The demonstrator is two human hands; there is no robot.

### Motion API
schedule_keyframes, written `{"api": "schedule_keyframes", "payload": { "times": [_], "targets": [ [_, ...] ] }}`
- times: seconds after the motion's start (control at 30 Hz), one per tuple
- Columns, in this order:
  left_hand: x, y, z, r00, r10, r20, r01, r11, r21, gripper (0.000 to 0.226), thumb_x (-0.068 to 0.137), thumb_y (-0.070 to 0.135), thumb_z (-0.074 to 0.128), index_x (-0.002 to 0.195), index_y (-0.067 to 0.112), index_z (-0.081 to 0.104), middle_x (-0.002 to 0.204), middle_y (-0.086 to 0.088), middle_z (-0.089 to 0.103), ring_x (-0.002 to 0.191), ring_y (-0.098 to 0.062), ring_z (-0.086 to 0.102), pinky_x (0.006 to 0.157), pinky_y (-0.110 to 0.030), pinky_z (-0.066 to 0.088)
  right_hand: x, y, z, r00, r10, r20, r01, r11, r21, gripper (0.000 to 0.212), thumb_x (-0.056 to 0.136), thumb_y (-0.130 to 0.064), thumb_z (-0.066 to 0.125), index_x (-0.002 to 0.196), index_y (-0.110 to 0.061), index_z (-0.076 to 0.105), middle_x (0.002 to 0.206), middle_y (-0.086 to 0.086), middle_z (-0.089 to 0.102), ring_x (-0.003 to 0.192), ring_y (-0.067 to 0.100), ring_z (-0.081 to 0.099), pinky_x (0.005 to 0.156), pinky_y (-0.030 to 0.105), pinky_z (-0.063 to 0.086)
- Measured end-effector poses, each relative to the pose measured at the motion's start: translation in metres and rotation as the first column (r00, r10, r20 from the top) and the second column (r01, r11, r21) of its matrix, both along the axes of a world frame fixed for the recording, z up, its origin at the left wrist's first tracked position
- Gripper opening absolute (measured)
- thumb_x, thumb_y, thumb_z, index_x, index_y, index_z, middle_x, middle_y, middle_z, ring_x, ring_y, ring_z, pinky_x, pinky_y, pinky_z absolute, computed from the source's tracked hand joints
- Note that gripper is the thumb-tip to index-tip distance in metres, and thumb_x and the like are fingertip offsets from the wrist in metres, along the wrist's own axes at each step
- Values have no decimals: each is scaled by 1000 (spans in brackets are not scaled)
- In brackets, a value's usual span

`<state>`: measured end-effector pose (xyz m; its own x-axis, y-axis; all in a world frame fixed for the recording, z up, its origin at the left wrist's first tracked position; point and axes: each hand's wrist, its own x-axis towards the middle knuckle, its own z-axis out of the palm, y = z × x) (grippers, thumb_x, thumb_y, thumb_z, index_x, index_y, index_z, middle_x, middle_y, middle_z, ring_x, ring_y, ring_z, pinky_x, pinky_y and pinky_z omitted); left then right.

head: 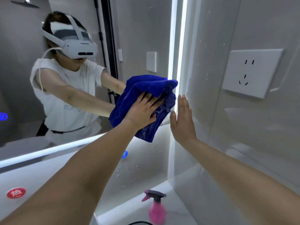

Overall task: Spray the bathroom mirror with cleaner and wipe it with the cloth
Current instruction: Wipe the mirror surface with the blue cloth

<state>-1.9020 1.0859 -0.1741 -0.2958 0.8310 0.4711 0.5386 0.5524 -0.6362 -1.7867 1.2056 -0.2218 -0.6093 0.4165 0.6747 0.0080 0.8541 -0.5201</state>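
My left hand point(142, 109) presses a crumpled blue cloth point(146, 130) flat against the mirror point(138, 38) near its lower right corner, fingers spread over the fabric. The cloth looks wet, with white flecks on its lower part. My right hand point(182, 120) rests flat and empty, fingers together, on the grey wall just right of the mirror's lit edge. A pink spray bottle point(156, 208) with a grey-and-pink trigger head stands upright on the counter below both hands. The mirror shows a person's reflection wearing a white headset.
A white wall socket point(251, 72) sits on the tiled wall to the right. Lit strips run along the mirror's right and bottom edges. A red round sticker point(16, 192) and a blue one point(124, 154) sit below the mirror. A dark cable lies by the bottle.
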Motion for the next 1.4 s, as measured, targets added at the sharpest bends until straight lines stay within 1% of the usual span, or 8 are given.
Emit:
{"api": "schedule_keyframes", "payload": {
  "times": [0.33,0.8,0.93,1.07,1.17,1.23,1.3,1.4],
  "targets": [
    [-17,-101,11,995,-72,62,76,995,-71,66,95,47,32,149,27,0,157,-5,15,143,-26,12,115,-42,-3,-13,-73,9,999,30,17,-31,997,73,55,101,-24,27,151,-23,3,160,-2,3,147,10,-2,119,34,-3],
    [-41,-394,59,990,90,-105,-84,995,53,67,86,57,33,146,28,21,146,-1,41,129,-29,42,108,-42,17,-73,-334,85,914,389,-119,-370,916,154,58,97,-33,29,151,-20,11,158,1,15,146,14,12,120,44,9],
    [-47,-476,45,995,79,-56,-69,984,166,65,86,55,44,143,27,29,143,-3,45,129,-29,43,108,-44,22,-84,-418,98,862,491,-126,-469,866,171,66,94,-33,45,150,-16,14,157,6,18,145,21,14,118,45,20],
    [-46,-537,36,990,137,-33,-128,972,195,62,87,56,41,138,22,34,142,-3,46,130,-28,40,110,-47,26,-93,-489,113,849,514,-122,-483,849,217,75,87,-25,59,149,-17,17,156,5,18,144,21,14,119,40,15],
    [-44,-577,32,972,233,-27,-225,958,179,64,87,58,35,139,22,35,141,-3,48,131,-27,38,110,-46,23,-102,-528,120,863,498,-88,-448,832,327,67,87,-23,59,146,-20,28,149,5,34,142,23,21,119,46,14],
    [-45,-598,30,965,259,-27,-252,953,168,65,87,59,32,141,23,35,141,-2,47,132,-27,35,111,-46,21,-107,-547,121,870,488,-74,-437,831,344,52,86,-19,58,136,-17,44,132,6,52,129,24,41,112,49,28],
    [-45,-617,27,965,263,-16,-259,956,137,66,87,59,31,142,24,33,144,-3,44,135,-28,34,113,-47,22,-108,-566,122,856,513,-66,-473,827,303,36,87,-16,56,123,-15,53,118,7,58,110,23,53,99,45,43],
    [-41,-645,22,968,250,32,-252,961,117,65,87,55,34,144,26,29,147,-2,40,137,-28,33,112,-48,25,-105,-589,123,831,557,-13,-532,801,274,28,93,-16,49,120,-15,55,116,6,59,104,20,56,87,33,48]
  ]
}}
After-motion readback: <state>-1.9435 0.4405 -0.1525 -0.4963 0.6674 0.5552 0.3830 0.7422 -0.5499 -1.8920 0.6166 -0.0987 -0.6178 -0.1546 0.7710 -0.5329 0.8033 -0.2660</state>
